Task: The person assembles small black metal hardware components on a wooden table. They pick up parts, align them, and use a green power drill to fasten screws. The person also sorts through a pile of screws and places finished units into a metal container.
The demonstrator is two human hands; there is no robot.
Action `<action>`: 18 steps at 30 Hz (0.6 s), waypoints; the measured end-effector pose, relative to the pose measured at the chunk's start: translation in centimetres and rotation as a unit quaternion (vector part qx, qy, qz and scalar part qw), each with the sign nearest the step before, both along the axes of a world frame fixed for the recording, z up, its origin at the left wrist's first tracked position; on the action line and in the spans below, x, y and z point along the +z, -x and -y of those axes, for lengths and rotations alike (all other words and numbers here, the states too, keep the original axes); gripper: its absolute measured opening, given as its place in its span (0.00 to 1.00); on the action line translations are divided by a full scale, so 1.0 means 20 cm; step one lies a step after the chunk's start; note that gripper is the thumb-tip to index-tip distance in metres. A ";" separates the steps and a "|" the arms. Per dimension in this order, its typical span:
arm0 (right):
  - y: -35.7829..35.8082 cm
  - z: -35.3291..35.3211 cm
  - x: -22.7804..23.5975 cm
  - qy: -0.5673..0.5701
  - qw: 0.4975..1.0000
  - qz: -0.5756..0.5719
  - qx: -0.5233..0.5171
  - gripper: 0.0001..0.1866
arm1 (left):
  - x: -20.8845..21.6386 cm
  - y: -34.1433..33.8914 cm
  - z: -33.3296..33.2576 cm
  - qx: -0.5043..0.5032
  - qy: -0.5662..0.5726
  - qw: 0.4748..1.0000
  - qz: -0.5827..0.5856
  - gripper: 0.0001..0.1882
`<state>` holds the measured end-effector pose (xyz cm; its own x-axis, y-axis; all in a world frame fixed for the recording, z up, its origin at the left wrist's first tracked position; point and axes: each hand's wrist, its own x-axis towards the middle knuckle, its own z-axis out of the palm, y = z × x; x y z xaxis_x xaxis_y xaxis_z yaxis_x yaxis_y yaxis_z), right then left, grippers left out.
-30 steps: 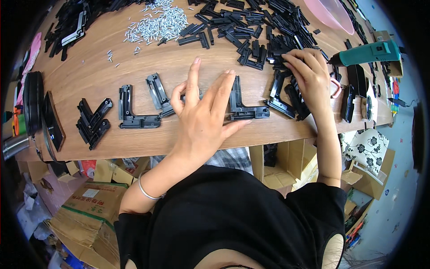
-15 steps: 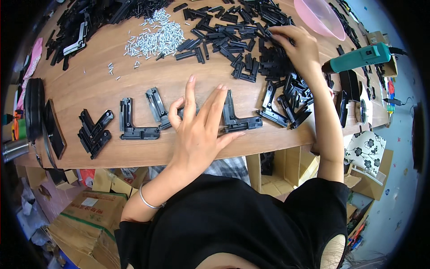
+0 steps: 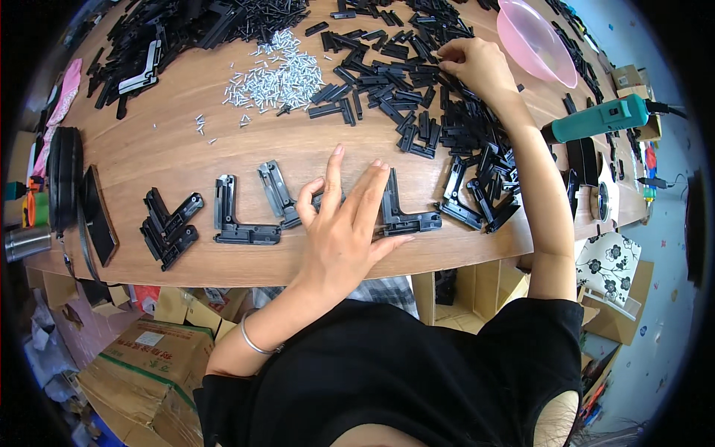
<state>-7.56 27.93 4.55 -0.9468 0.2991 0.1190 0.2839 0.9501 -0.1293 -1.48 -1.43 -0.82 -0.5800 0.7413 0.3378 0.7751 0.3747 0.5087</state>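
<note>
Black plastic parts (image 3: 460,128), right of screw pile (image 3: 279,82): right hand (image 3: 477,71), fingers curled, hold unclear. Left hand (image 3: 339,242), below-right of screw pile: splayed, apparently empty. Likely step: part-picking; next calls for pinching.

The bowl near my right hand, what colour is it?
The bowl is pink and looks translucent; it shows best in the head view.

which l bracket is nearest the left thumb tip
The black L bracket just right of the left hand, close to its thumb tip; the others lie farther off.
</note>
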 end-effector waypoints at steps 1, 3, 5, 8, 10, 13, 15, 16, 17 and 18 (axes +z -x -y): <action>0.00 0.00 0.00 -0.001 1.000 0.008 0.002 0.14 | 0.00 0.00 0.00 -0.002 -0.005 1.000 0.001 0.46; 0.02 -0.01 0.01 0.004 0.999 0.028 0.020 0.15 | 0.00 0.00 0.00 -0.004 -0.007 1.000 0.003 0.46; 0.02 -0.03 0.02 0.020 0.998 0.041 0.033 0.16 | 0.00 0.00 0.00 -0.005 -0.007 1.000 0.004 0.46; 0.02 -0.07 0.01 0.058 0.996 0.046 0.041 0.16 | 0.00 0.00 0.00 -0.006 -0.005 1.000 0.005 0.46; 0.02 -0.05 0.02 0.080 0.995 0.040 0.045 0.15 | 0.00 0.01 0.00 -0.006 -0.004 1.000 0.003 0.46; 0.00 0.04 0.07 0.067 0.991 0.008 0.113 0.11 | 0.00 0.00 0.00 -0.005 -0.010 1.000 0.001 0.46; 0.01 -0.01 0.00 0.015 0.986 -0.035 0.164 0.10 | 0.00 0.00 0.00 -0.004 -0.014 1.000 -0.001 0.46; 0.01 -0.01 -0.02 -0.011 0.980 -0.057 0.190 0.09 | 0.01 0.00 0.00 -0.002 -0.015 1.000 -0.003 0.46; 0.01 -0.01 -0.02 -0.003 0.983 -0.035 0.179 0.09 | 0.00 0.00 0.00 -0.001 -0.015 1.000 -0.004 0.46; 0.00 0.00 -0.01 -0.004 0.988 -0.014 0.151 0.09 | 0.00 0.00 0.00 0.000 -0.014 1.000 -0.006 0.46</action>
<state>-7.62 27.91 4.44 -0.9890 0.0029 0.1476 -0.0159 0.9919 -0.1260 -1.49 -1.43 -0.75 -0.5752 0.7323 0.3646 0.7814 0.3600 0.5097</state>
